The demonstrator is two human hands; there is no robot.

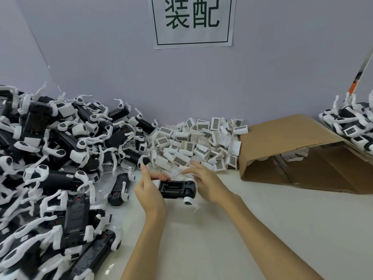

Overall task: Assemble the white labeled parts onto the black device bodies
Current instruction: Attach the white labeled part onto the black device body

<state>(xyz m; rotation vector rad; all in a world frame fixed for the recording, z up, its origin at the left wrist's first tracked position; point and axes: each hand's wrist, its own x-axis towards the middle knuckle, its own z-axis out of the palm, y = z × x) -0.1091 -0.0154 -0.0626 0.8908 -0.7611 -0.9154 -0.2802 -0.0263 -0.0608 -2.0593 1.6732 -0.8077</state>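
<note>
The black plastic device body with white rounded end caps (177, 190) is held just above the pale surface (242, 229), a little below the picture's centre, its open rectangular recess turned upward. The left hand (149, 188) grips its nine o'clock end, fingers curled round the edge where a white piece shows under the thumb. The right hand (203, 182) hovers at the three o'clock end with fingers straight and spread, holding nothing that can be made out; its fingertips point toward twelve o'clock, at the heap of small white plastic parts with barcode labels (193, 144) lying against the wall. To do this step well, I would keep the body level and firmly braced by the left hand, take one labelled part from the heap's near edge, turn its label outward, line it square with the recess and press evenly until it seats. Unfinished bodies are piled at nine o'clock (50, 158); a brown cardboard box on its side (292, 144) lies at three o'clock.
</note>
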